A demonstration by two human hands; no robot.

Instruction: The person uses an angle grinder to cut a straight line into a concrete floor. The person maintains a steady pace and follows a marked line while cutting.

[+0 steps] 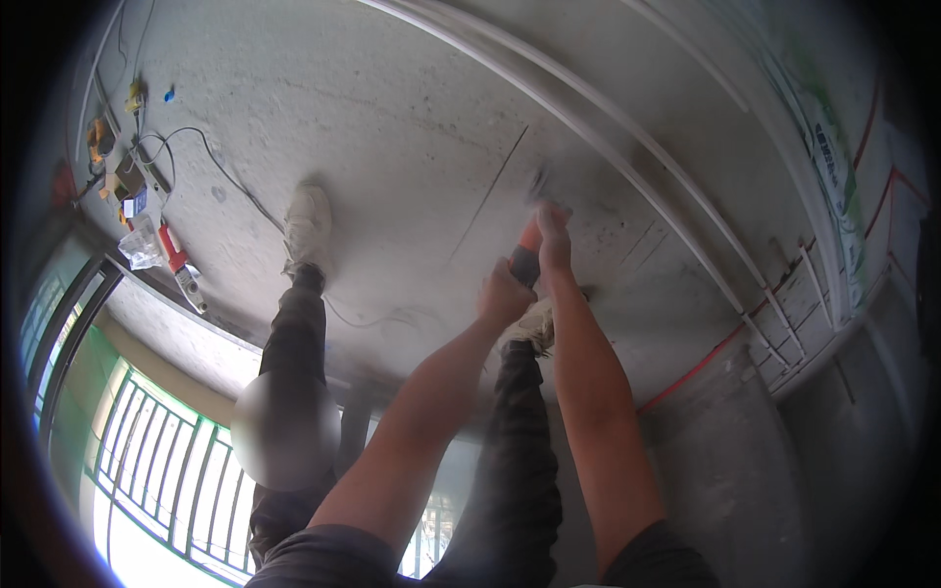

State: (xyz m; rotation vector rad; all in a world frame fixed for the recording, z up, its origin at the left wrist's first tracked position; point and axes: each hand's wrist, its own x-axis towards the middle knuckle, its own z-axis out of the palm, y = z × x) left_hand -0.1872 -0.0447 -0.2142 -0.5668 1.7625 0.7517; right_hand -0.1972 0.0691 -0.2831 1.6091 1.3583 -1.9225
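Both my hands are closed around a red and dark power tool (525, 260) that looks like an angle grinder, held low over the grey concrete floor. My left hand (506, 296) grips its rear end. Further forward, my right hand (555, 235) wraps the front part of the body. The tool's head (538, 181) is blurred by pale dust, so I cannot tell whether its disc touches the concrete. Just left of the head, a thin dark straight line (490, 192) runs along the floor.
Long white pipes (588, 108) curve across the floor at the right. A black cable (221, 167) trails near my left shoe (308, 223). At the far left lie a red and grey power tool (179, 263), a plastic bag (142, 245) and boxes. Green railings (167, 461) stand lower left.
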